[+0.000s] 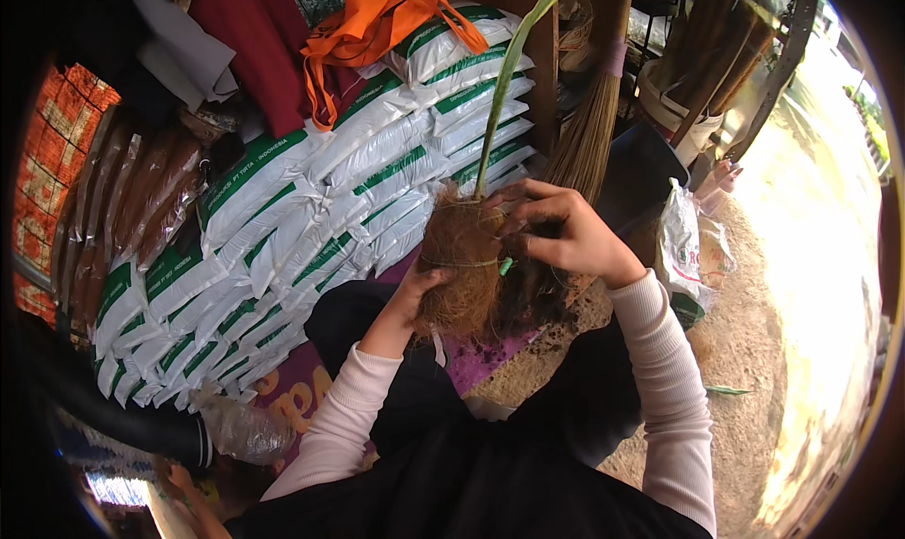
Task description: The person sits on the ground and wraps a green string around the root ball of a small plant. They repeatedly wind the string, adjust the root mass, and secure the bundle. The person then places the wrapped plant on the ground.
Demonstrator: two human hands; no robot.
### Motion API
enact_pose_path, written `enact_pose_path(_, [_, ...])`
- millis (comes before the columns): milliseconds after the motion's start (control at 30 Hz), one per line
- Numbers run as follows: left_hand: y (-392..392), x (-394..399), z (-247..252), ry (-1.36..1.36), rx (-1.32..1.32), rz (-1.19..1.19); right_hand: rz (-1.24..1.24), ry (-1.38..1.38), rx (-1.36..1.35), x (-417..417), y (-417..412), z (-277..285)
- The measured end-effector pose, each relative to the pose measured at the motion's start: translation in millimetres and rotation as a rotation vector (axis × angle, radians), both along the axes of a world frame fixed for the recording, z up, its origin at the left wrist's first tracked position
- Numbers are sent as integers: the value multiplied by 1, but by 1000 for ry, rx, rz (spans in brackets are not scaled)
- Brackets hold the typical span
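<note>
My left hand (416, 295) grips the lower left side of a brown coconut-fibre bundle (465, 238), its thumb on the front and its other fingers mostly hidden. Cord (463, 264) circles the bundle around its middle and near the top. From the top rises a long, narrow green leaf (503, 90) with paler edges. My right hand (573, 231) is at the bundle's upper right, fingers bent and apart and dark with soil; whether they pinch the cord is unclear. Just below the thumb, a small bright green object (505, 266) shows against the bundle's side.
Stacked white-and-green plastic sacks (283, 206) fill the left, with orange fabric bags (382, 19) on top. A stick broom (583, 139) and a black dustpan (640, 178) stand ahead right. Dark soil (548, 313) lies below the bundle. Another person's hand (180, 479) shows lower left.
</note>
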State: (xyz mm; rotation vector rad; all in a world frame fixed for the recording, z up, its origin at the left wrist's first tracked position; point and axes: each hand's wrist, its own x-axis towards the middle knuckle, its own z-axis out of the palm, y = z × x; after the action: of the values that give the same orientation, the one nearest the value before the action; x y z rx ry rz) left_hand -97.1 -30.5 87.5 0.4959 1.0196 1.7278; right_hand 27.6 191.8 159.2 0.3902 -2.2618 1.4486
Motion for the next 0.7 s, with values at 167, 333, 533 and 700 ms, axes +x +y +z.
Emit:
enact_pose_path(167, [18,6,24,221,82,-65,14,-12,1,7,-4,2])
enact_pose_path(333, [19,2,28,268,-35,-76,-9,-50,-135,13,0,9])
enact_pose_path(533, [32,6,19,163,33,-55,-172,-110,-400,11,-1,12])
enact_pose_path(700, [36,4,9,91,17,-11,-284,-123,-244,15,2,9])
